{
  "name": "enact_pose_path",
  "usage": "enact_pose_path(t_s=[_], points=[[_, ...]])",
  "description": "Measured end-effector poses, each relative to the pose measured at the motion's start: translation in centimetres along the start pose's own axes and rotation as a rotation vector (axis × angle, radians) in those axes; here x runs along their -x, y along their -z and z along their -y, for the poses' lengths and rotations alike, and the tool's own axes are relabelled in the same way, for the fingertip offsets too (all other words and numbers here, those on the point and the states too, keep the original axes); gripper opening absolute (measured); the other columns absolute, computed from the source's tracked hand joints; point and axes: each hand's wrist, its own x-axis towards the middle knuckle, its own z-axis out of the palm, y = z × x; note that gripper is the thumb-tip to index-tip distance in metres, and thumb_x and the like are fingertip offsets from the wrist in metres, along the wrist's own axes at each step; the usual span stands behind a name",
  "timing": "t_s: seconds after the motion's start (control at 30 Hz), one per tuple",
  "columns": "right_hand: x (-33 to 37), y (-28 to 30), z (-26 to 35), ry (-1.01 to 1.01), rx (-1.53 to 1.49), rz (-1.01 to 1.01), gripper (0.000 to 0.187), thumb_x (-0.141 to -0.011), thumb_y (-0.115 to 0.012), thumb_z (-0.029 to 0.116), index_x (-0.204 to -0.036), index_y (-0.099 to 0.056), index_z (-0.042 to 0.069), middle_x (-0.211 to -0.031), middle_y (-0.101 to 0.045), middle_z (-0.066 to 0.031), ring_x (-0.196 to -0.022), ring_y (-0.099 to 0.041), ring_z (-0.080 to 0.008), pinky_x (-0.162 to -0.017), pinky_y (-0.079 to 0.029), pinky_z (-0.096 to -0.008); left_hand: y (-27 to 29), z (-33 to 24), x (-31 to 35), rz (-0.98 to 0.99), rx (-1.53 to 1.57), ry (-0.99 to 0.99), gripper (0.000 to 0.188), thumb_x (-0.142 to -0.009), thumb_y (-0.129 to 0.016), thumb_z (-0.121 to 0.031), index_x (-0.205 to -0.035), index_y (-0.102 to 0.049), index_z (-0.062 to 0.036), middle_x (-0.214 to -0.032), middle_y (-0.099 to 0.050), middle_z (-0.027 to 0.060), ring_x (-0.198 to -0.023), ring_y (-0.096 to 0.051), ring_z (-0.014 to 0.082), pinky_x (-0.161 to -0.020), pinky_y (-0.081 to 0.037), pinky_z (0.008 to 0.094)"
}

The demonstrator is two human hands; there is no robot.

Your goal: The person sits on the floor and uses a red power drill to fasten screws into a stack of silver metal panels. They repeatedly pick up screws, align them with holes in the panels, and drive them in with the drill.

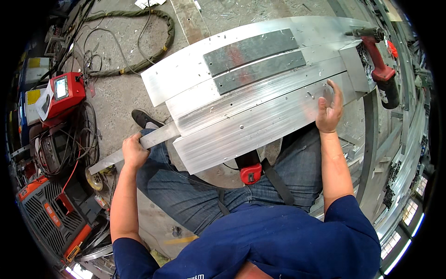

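My left hand point(134, 152) is closed around a flat, narrow metal bar point(160, 135). One end of the bar points down to the left, and the other meets the left edge of the aluminium planks point(241, 131) lying side by side over my knees. My right hand point(329, 115) is beside the right part of the nearest plank, with fingers curved and thumb apart, holding nothing that I can see. Two dark grey strips with small holes, a wider one point(255, 51) and a narrower one point(260, 72), lie on the planks. Metal chips are scattered over these surfaces.
A red cordless power tool point(382, 69) rests at the far right beside a metal tray point(355, 69). A red tape measure point(251, 173) sits at my waist. Leftward are a red machine with a screen point(65, 95), tangled cables, a sleeved hose point(169, 32) and an orange-and-black machine point(51, 216).
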Motion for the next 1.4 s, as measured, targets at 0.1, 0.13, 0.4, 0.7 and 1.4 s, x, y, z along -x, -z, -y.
enact_pose_path(t_s=[0.1, 0.13, 0.4, 0.7, 1.4], points=[[0.0, 0.4, 0.1, -0.006, 0.005, 0.044, 0.062, -0.097, -0.066, 0.046, -0.135, -0.056, -0.002, -0.131, -0.062, -0.0176, -0.123, -0.058, -0.034, -0.107, -0.042, -0.0422, -0.1, -0.2, -0.1, 0.002, 0.021, 0.024, 0.022, -0.061, -0.07, -0.004, -0.082, -0.067, -0.0014, -0.086, -0.069, 0.0242, -0.087, -0.064, 0.0462, -0.081, -0.051, 0.051], [-0.1, 0.7, 0.0, -0.008, 0.016, 0.063, 0.062, -0.097, -0.066, 0.046, -0.135, -0.055, -0.002, -0.131, -0.062, -0.0174, -0.123, -0.057, -0.0337, -0.107, -0.042, -0.042, -0.2, -0.2, -0.2, -0.004, 0.008, 0.032, 0.022, -0.061, -0.07, -0.004, -0.083, -0.067, -0.0013, -0.087, -0.069, 0.0244, -0.088, -0.065, 0.046, -0.081, -0.051, 0.0512], [-11.4, 13.4, -3.0, -0.081, -0.154, -0.184, 0.034, -0.1, -0.067, 0.018, -0.127, -0.062, -0.002, -0.117, -0.068, -0.0076, -0.107, -0.065, -0.0146, -0.097, -0.05, -0.0285, 0.7, -0.9, 0.0, 0.052, 0.018, 0.057, 0.027, -0.062, -0.066, 0.0, -0.089, -0.07, -0.0005, -0.09, -0.068, 0.0267, -0.089, -0.066, 0.0468, -0.079, -0.053, 0.0505], [-17.3, 16.8, -2.3, -0.313, 0.238, 0.464, 0.027, -0.1, -0.06, 0.017, -0.118, -0.069, -0.002, -0.094, -0.074, -0.0119, -0.087, -0.07, -0.0199, -0.081, -0.054, -0.0345, -0.3, 0.0, 0.1, 0.035, 0.021, 0.067, 0.025, -0.063, -0.064, 0.002, -0.087, -0.067, -0.0001, -0.087, -0.067, 0.0279, -0.09, -0.065, 0.0481, -0.079, -0.052, 0.0511], [-18.9, 8.5, -5.4, -0.49, 0.827, 0.933, 0.074, -0.092, -0.061, 0.062, -0.103, -0.072, -0.011, -0.111, -0.069, -0.0316, -0.108, -0.067, -0.0428, -0.097, -0.052, -0.0455, 0.0, 0.6, 0.1, 0.023, -0.059, 0.044, 0.026, -0.064, -0.058, 0.005, -0.088, -0.068, 0.0005, -0.086, -0.066, 0.0291, -0.089, -0.064, 0.0491, -0.08, -0.052, 0.0534]])
